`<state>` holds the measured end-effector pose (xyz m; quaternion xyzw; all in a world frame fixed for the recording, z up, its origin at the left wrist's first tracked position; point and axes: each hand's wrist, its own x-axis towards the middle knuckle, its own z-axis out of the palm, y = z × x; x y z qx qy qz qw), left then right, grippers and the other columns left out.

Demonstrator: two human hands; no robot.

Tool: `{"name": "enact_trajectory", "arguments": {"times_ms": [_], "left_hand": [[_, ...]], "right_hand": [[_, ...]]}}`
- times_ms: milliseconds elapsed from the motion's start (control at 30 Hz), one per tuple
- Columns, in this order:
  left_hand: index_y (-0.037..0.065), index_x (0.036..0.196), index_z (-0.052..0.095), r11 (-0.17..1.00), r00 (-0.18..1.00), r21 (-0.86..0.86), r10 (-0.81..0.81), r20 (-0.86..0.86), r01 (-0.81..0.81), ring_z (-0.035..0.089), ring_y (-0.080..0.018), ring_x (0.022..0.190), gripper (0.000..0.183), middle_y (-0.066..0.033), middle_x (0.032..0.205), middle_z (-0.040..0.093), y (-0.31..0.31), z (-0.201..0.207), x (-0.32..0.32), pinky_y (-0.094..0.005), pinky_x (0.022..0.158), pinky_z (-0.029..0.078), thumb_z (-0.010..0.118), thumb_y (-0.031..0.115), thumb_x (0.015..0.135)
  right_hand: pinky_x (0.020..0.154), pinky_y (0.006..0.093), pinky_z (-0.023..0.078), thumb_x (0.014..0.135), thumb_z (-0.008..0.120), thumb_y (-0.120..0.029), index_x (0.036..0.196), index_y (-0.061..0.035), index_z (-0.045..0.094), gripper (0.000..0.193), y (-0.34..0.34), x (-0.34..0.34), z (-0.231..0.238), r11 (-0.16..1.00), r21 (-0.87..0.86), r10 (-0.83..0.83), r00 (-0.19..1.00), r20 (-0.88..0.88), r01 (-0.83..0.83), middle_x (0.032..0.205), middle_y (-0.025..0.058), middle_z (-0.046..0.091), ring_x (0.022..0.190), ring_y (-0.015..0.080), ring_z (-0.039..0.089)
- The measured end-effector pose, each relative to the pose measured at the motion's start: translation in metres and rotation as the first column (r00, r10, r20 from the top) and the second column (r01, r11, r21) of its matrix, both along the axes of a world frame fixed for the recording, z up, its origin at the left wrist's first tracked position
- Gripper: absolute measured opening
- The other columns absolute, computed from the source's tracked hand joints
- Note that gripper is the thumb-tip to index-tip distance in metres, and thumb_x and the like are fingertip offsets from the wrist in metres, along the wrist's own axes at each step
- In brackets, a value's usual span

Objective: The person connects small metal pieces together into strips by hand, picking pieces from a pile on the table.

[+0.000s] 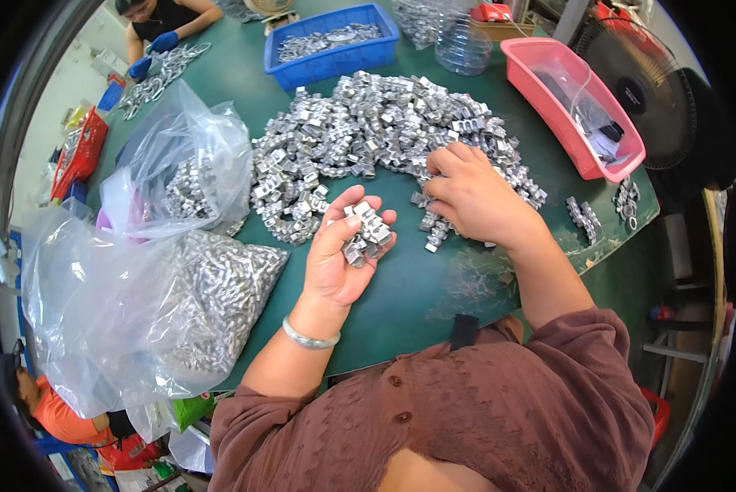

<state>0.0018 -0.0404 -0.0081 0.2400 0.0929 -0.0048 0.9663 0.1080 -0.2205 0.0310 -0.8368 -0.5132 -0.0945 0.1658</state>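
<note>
A small clump of silver, box-like metal pieces rests in my left hand, the palm turned up and the thumb and fingers curled round it. My right hand reaches to the near right edge of a big heap of the same metal pieces. Its fingers are bent and drawn together, tips down among loose pieces; what sits between the tips is hidden. The heap arcs across the green table in front of me.
At left lie clear plastic bags of small metal parts. Behind the heap are a blue bin of metal parts and a clear plastic jug. A pink basket and a fan stand right. A blue-gloved person works far left.
</note>
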Motion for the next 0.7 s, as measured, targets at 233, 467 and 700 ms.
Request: {"name": "enact_trajectory", "arguments": {"times_ms": [233, 467, 700], "left_hand": [[0.007, 0.103, 0.052, 0.989, 0.998, -0.133, 0.06, -0.006, -0.06, 0.055, -0.0254, 0.088, 0.026, -0.0075, 0.092, 0.058, 0.014, 0.01, 0.006, -0.0376, 0.069, 0.05, 0.054, 0.008, 0.077], [0.004, 0.09, 0.05, 0.863, 0.863, 0.047, 0.496, 0.097, -0.502, 0.054, -0.0212, 0.079, 0.014, -0.0115, 0.085, 0.055, 0.096, 0.075, 0.026, -0.0316, 0.059, 0.05, 0.053, 0.005, 0.076], [0.001, 0.097, 0.05, 0.349, 0.372, 0.36, 0.928, -0.006, -0.865, 0.055, -0.0228, 0.074, 0.025, -0.0113, 0.09, 0.054, 0.202, 0.122, 0.034, -0.0367, 0.064, 0.047, 0.055, 0.007, 0.073]], "right_hand": [[0.073, 0.0349, 0.039, 0.065, 0.061, -0.006, 0.074, -0.0031, 0.053, 0.012, -0.001, 0.0, 0.002, 0.986, 0.153, 0.076, 0.995, -0.059, -0.066, 0.084, 0.0086, 0.049, 0.082, 0.0268, 0.046], [0.071, 0.037, 0.04, 0.067, 0.06, -0.004, 0.077, -0.0027, 0.051, 0.014, 0.001, -0.004, -0.001, 0.983, 0.169, -0.046, 0.991, -0.127, 0.067, 0.084, 0.0104, 0.049, 0.083, 0.0295, 0.047], [0.069, 0.0368, 0.04, 0.068, 0.06, -0.004, 0.077, -0.0024, 0.051, 0.012, 0.005, -0.002, -0.006, 0.962, 0.267, -0.022, 0.989, -0.143, 0.06, 0.08, 0.0111, 0.049, 0.079, 0.03, 0.048]]}}
